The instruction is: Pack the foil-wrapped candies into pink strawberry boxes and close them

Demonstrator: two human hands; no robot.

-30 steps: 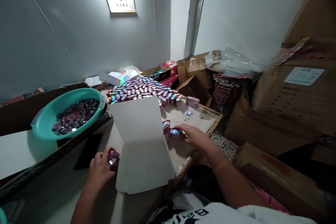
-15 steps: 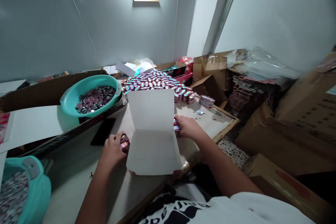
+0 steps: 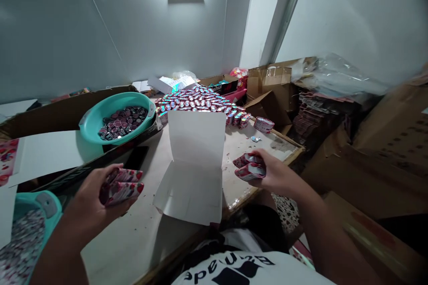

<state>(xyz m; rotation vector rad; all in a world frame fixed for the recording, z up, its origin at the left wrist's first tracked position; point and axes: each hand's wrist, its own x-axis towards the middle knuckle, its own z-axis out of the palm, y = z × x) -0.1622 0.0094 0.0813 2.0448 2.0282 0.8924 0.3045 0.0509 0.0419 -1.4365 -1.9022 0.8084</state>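
My left hand is closed around a pair of small red-and-white printed packets, held left of the open box. On the box's other side, my right hand grips two similar packets, lifted over the table near its right edge. Between them stands a white cardboard box with its lid raised upright; its inside shows bare white. Behind the lid, many shiny packets stand in rows, partly hidden by it. A lone packet sits to the right of those rows.
A turquoise basin of small round pieces rests in a cardboard tray at left. Another turquoise basin is at lower left. A dark flat object lies on the table. Cardboard boxes crowd the right side.
Both hands have moved outward from the box's sides, left hand leftward and right hand rightward, each with packets now plainly visible. The box has turned slightly.
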